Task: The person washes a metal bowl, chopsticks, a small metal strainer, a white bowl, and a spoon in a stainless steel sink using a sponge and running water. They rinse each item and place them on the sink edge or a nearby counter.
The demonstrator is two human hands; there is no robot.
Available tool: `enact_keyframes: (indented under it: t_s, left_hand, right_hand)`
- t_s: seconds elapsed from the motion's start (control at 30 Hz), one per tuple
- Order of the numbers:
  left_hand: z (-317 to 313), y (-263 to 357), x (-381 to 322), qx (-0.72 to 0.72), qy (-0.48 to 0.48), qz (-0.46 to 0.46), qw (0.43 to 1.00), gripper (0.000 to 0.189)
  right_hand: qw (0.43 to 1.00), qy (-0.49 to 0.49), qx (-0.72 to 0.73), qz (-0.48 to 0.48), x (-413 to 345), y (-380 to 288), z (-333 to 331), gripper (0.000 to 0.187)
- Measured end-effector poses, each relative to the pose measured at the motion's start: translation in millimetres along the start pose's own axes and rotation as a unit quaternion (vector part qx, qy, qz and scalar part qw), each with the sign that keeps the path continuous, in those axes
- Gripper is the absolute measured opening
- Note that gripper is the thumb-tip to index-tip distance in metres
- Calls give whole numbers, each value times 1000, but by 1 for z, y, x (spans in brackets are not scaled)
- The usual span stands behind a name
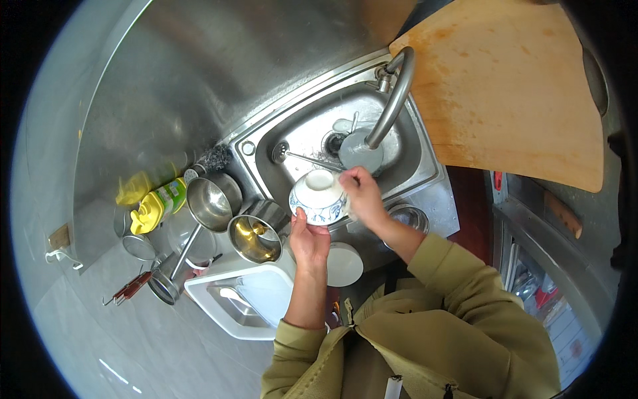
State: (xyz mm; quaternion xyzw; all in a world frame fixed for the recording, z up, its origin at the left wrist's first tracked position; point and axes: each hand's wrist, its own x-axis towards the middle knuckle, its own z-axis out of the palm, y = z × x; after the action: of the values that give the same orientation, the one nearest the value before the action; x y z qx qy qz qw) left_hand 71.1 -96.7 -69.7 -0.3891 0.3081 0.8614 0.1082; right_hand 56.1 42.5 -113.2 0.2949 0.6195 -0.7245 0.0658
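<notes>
A white porcelain bowl with a blue pattern (317, 199) is held upside down over the near edge of the steel sink (299, 124). My left hand (310, 240) grips its rim from below. At the bowl's right side, my right hand (363, 192) is closed around a pale cloth or scouring pad (350, 203), largely hidden by the fingers. Behind the hands, a slotted metal ladle (281, 152) and a round greyish dish (361, 149) lie in the sink near the drain, partly under the curved faucet (398, 99). Spoons (344, 124) rest beyond the drain.
Left of the sink stand a steel saucepan (212, 202), a steel pot (255, 239), a wire scourer (216, 157) and a yellow-capped green bottle (162, 202). A white-rimmed container (239, 331) and a white round vessel (345, 264) are nearer me. A wooden board (508, 90) lies right.
</notes>
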Motion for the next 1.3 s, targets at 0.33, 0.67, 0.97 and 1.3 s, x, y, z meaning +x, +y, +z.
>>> enact_keyframes:
  t_s: [0.33, 0.67, 0.97, 1.3]
  left_hand:
    - [4, -17, -6, 245, -13, 95, 965, 16]
    - [16, 9, -22, 129, -107, 86, 982, 26]
    - [15, -21, -6, 407, -44, 185, 894, 10]
    - [19, 8, 0, 792, -277, 380, 389, 25]
  right_hand:
    - [941, -168, -235, -176, 19, -42, 56, 11]
    - [980, -117, -145, 70, 47, 7, -17, 23]
    - [965, -21, -187, -183, -25, -39, 26, 11]
    - [943, -221, -137, 207, 58, -19, -63, 49]
